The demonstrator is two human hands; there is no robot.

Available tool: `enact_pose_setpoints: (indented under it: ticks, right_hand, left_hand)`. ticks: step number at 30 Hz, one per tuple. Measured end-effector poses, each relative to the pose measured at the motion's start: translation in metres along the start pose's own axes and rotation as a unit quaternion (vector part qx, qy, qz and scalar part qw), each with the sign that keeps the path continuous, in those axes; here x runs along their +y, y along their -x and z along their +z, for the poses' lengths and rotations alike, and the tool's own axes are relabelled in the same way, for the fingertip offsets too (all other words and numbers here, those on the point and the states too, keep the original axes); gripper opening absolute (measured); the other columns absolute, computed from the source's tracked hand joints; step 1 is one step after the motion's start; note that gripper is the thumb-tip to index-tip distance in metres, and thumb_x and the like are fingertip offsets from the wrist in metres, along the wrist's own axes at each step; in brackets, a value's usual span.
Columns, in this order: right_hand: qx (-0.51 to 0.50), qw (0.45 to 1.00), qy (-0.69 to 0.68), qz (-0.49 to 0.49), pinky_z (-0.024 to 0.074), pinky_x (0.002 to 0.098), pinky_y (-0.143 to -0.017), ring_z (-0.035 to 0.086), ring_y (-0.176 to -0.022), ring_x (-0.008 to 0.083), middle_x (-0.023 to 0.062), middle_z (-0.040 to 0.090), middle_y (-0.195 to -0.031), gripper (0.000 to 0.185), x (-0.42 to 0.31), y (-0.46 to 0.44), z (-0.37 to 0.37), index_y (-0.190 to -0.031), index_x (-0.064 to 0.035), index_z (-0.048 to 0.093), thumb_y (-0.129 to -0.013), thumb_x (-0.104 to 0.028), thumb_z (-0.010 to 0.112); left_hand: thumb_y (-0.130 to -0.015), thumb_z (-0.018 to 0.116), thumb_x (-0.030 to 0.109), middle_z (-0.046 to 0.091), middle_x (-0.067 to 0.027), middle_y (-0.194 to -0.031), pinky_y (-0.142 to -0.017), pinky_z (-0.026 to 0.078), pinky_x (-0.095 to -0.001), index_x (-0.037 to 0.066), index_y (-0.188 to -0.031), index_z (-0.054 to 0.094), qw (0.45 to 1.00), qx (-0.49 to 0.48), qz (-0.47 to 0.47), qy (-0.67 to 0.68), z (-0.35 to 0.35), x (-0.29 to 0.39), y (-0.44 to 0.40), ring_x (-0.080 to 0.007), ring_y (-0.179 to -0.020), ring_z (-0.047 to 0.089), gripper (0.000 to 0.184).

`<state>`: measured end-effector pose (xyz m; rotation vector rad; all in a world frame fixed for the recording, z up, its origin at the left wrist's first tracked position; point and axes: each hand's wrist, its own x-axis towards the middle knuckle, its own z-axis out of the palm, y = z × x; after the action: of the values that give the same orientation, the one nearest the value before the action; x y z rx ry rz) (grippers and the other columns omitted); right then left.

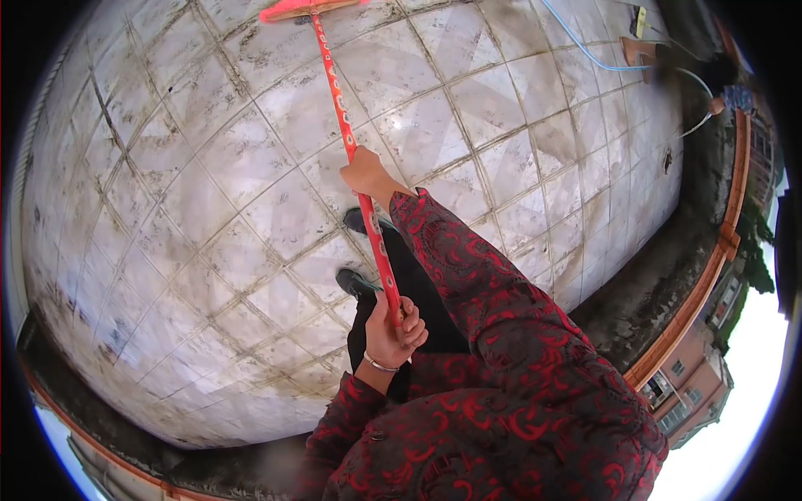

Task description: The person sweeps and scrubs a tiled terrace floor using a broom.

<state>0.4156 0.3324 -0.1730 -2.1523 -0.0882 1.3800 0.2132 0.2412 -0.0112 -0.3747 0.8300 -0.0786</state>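
Note:
A long red broom [339,100] with a pale spotted pattern on its handle slants down toward me. Its head [305,8], bright red along the edge, rests at the top of the view and is partly cut off. My right hand [366,173] is closed round the middle of the handle. Lower down, near the handle's end, my left hand [395,332] wraps its fingers round it, a silver bracelet [380,364] at the wrist. Both sleeves are dark with a red swirl pattern. My shoes [355,282] stand on the tiles beside the handle.
Stained pale tiles [209,200] cover the floor. At the upper right another person [706,75] is near a blue hose [585,54], and a yellow object [640,22] lies there. A low dark wall with an orange ledge [693,309] borders the floor; buildings [689,388] stand beyond.

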Motion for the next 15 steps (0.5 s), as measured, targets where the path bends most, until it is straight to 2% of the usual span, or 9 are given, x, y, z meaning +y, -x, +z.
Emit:
enact_pose_setpoints:
  ticks: [3,6,8,10,13,15]
  right_hand:
    - [0.0,0.999,-0.029,-0.02,0.0463,0.0337,-0.042,0.057,-0.044,0.0225,0.013,0.057,-0.063,0.027,0.004,0.008,0.014,-0.086,0.0054,0.049,-0.074,-0.013,0.066]
    - [0.036,0.999,-0.028,-0.015,0.0445,0.032,-0.041,0.053,-0.041,0.0187,0.0091,0.054,-0.058,0.026,0.029,0.015,0.005,-0.077,0.0012,0.05,-0.072,-0.015,0.071]
    - [0.059,0.998,-0.021,0.005,0.0438,0.0318,-0.04,0.053,-0.041,0.018,0.0075,0.054,-0.058,0.024,0.041,0.028,-0.006,-0.077,0.0011,0.05,-0.073,-0.013,0.069]
    - [0.075,0.995,-0.041,0.042,0.0475,0.0352,-0.041,0.058,-0.046,0.0244,0.0139,0.057,-0.067,0.026,0.061,0.027,-0.009,-0.086,0.0078,0.052,-0.074,-0.011,0.066]
    - [0.112,0.99,-0.059,0.066,0.0468,0.0353,-0.039,0.059,-0.047,0.0253,0.0151,0.058,-0.066,0.022,0.063,0.024,0.012,-0.086,0.0111,0.052,-0.074,-0.006,0.06]
    - [0.087,0.994,-0.043,0.05,0.0434,0.0346,-0.037,0.055,-0.042,0.0229,0.0132,0.055,-0.062,0.019,0.052,0.023,0.047,-0.082,0.0093,0.05,-0.075,-0.005,0.06]
  left_hand:
    - [-0.093,0.031,0.058,0.042,0.0,-0.057,-0.041,0.032,-0.0272,0.008,-0.081,0.049,0.993,-0.108,-0.038,0.034,-0.011,0.002,0.0,-0.0111,-0.041,0.035,0.054]
    - [-0.093,0.033,0.057,0.039,0.0009,-0.055,-0.038,0.029,-0.0262,0.009,-0.078,0.047,0.996,-0.053,-0.069,0.005,-0.015,-0.007,0.005,-0.011,-0.04,0.033,0.051]
    - [-0.093,0.034,0.057,0.037,0.0019,-0.054,-0.037,0.027,-0.0259,0.01,-0.077,0.046,0.995,-0.019,-0.094,-0.028,-0.021,-0.008,0.011,-0.0099,-0.039,0.031,0.05]
    - [-0.092,0.035,0.057,0.036,0.0029,-0.054,-0.037,0.026,-0.0253,0.011,-0.076,0.045,0.991,0.014,-0.115,-0.063,-0.03,-0.004,0.024,-0.0086,-0.038,0.03,0.05]
    - [-0.092,0.036,0.058,0.034,0.0048,-0.052,-0.035,0.023,-0.0231,0.012,-0.074,0.044,0.984,0.053,-0.123,-0.114,-0.047,0.033,0.044,-0.0054,-0.036,0.025,0.049]
    - [-0.092,0.034,0.059,0.031,0.0052,-0.051,-0.034,0.022,-0.0227,0.012,-0.074,0.043,0.986,0.07,-0.088,-0.126,-0.063,0.054,0.067,-0.0052,-0.035,0.025,0.051]
